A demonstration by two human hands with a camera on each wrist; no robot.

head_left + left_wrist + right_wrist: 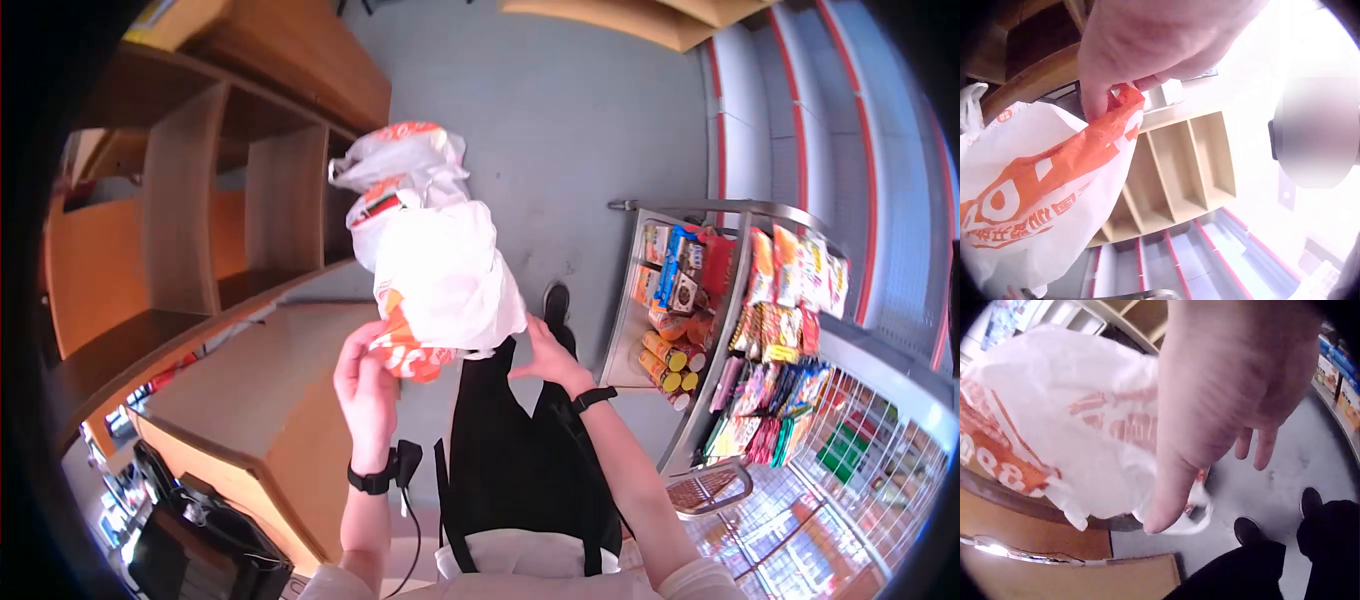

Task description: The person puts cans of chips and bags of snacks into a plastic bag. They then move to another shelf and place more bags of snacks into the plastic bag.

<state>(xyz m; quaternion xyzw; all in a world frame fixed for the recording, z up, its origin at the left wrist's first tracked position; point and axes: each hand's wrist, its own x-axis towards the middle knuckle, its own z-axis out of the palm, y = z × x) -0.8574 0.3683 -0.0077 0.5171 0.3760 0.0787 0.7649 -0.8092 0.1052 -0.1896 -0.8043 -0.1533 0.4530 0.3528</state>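
A white plastic bag (445, 275) with orange print hangs in front of the body, puffed out and creased. My left hand (365, 380) pinches its orange corner (1119, 112) between thumb and fingers. At the bag's right edge is my right hand (552, 362), fingers spread and fairly straight. In the right wrist view its thumb (1169, 503) overlaps the white bag handle (1200, 519), while the other fingers point away from the plastic. Just beyond lie more white bags with orange print (410, 160), partly hidden by the nearer one. What the bags contain is hidden.
Wooden cubby shelving (185, 200) stands left, above a wooden counter (270, 370). To the right, a metal-framed rack (640, 290) holds snack packets (785, 265) and several yellow-lidded tubes (670, 360). White shelves with red edges (790, 130) line the far right. Grey floor (590, 120) lies ahead.
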